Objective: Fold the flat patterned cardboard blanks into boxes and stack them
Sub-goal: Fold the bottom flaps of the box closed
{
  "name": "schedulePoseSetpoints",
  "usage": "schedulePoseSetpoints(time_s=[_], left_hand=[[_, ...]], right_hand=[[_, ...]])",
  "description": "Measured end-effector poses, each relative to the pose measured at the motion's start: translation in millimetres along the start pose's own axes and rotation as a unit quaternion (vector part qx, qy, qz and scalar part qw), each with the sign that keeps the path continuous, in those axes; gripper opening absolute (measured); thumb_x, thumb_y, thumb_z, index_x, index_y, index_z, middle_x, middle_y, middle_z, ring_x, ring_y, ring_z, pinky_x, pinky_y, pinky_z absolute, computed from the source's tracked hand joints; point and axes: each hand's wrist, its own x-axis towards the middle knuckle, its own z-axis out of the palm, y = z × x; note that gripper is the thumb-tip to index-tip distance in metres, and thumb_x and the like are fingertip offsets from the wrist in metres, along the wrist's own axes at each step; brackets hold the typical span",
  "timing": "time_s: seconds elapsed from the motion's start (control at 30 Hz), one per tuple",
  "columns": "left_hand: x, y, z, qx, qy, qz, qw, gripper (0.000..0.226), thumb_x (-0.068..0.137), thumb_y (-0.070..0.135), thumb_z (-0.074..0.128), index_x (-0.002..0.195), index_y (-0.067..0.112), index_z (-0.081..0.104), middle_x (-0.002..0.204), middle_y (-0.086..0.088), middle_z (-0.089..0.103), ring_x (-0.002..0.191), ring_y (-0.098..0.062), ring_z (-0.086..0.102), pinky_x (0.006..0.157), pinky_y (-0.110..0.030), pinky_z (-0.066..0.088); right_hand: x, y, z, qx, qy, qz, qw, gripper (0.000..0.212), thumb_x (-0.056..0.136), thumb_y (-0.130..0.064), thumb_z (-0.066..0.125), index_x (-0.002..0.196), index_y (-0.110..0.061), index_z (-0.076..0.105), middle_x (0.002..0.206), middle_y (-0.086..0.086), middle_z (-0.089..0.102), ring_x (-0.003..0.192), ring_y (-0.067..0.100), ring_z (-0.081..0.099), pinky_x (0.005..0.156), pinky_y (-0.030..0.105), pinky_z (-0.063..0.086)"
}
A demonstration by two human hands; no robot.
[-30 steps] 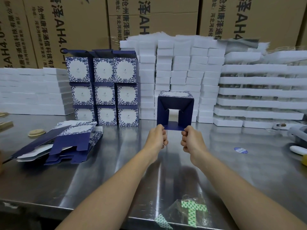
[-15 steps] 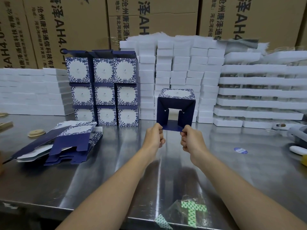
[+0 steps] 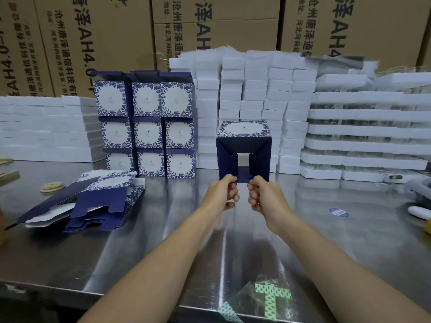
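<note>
A brushed steel counter (image 3: 163, 252), smooth and reflective, runs under a wall of brown shipping cartons (image 3: 98, 31) and white foam blocks (image 3: 256, 89). At twelve o'clock, held up before the person, is the half-formed box (image 3: 243, 145). It is stiff matt navy card with a floral print on its top panel, and its open end faces the person with two side flaps angled inward. The left hand (image 3: 221, 192) and right hand (image 3: 263, 194) each pinch the bottom flap's edge with curled fingers, likely to tuck it shut. The stack of finished boxes (image 3: 147, 127), three by three, stands at eleven o'clock. Flat blanks (image 3: 93, 201) lie fanned at nine o'clock, within easy reach.
</note>
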Motion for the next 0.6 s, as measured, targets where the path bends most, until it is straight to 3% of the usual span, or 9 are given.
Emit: schedulePoseSetpoints(time_s=[0.07,0.13,0.2,0.3,0.37,0.47,0.53,0.6], left_hand=[[2,-4,-2,0.015,0.024,0.025,0.999,0.013,0.095,0.026,0.067,0.099,0.016,0.060,0.080,0.001,0.064,0.065,-0.014,0.068,0.060,-0.027,0.047],[5,-6,-4,-0.003,0.047,0.048,0.998,0.044,0.093,0.022,0.073,0.130,0.033,0.050,0.105,0.004,0.074,0.082,-0.012,0.077,0.068,-0.032,0.057],[6,-5,-6,-0.012,0.068,0.076,0.995,0.062,0.091,0.020,0.077,0.136,0.047,0.043,0.110,0.011,0.075,0.088,-0.006,0.076,0.075,-0.037,0.064],[8,-2,-10,-0.036,0.080,0.089,0.992,0.052,0.094,0.018,0.075,0.133,0.047,0.056,0.105,0.017,0.078,0.086,-0.005,0.076,0.071,-0.033,0.065],[9,-3,-12,-0.031,0.072,0.094,0.992,0.055,0.098,0.016,0.072,0.141,0.044,0.054,0.111,0.017,0.077,0.090,-0.007,0.076,0.064,-0.030,0.063],[8,-7,-13,0.023,0.061,0.092,0.994,0.061,0.102,0.017,0.067,0.151,0.045,0.043,0.127,0.012,0.069,0.101,-0.011,0.072,0.060,-0.024,0.059],[9,-12,-15,0.112,0.055,0.101,0.987,0.060,0.104,0.020,0.064,0.155,0.042,0.042,0.134,0.012,0.065,0.112,-0.010,0.065,0.079,-0.026,0.059],[11,-17,-16,0.186,0.049,0.102,0.976,0.059,0.103,0.023,0.064,0.156,0.038,0.044,0.137,0.010,0.066,0.118,-0.012,0.063,0.101,-0.035,0.054]], right_hand=[[2,0,-3,-0.006,0.010,0.007,1.000,0.022,0.093,-0.020,0.057,0.072,-0.014,0.057,0.055,-0.002,0.044,0.048,0.015,0.041,0.052,0.025,0.037],[3,2,-7,-0.020,0.009,0.022,1.000,0.020,0.090,-0.022,0.058,0.072,-0.014,0.056,0.056,-0.001,0.043,0.048,0.015,0.040,0.053,0.025,0.037],[5,5,-9,-0.060,-0.007,0.040,0.997,0.018,0.087,-0.024,0.058,0.072,-0.014,0.057,0.057,0.001,0.045,0.048,0.015,0.042,0.052,0.026,0.038],[7,14,-8,-0.140,-0.027,0.051,0.989,0.020,0.089,-0.029,0.059,0.079,-0.012,0.063,0.061,0.002,0.057,0.048,0.015,0.053,0.050,0.026,0.038],[10,22,-8,-0.183,-0.013,0.031,0.983,0.024,0.093,-0.033,0.061,0.102,-0.011,0.066,0.075,0.000,0.066,0.059,0.013,0.063,0.052,0.028,0.048],[18,30,-16,-0.276,0.034,-0.054,0.959,0.051,0.096,-0.036,0.067,0.141,-0.019,0.051,0.115,-0.004,0.067,0.101,0.017,0.068,0.087,0.039,0.057],[21,31,-21,-0.285,0.056,-0.114,0.950,0.057,0.098,-0.036,0.070,0.149,-0.022,0.047,0.128,-0.004,0.064,0.117,0.022,0.064,0.093,0.037,0.052],[24,30,-23,-0.265,0.067,-0.141,0.952,0.049,0.099,-0.033,0.070,0.144,-0.025,0.053,0.118,-0.010,0.066,0.111,0.019,0.067,0.081,0.027,0.048]])
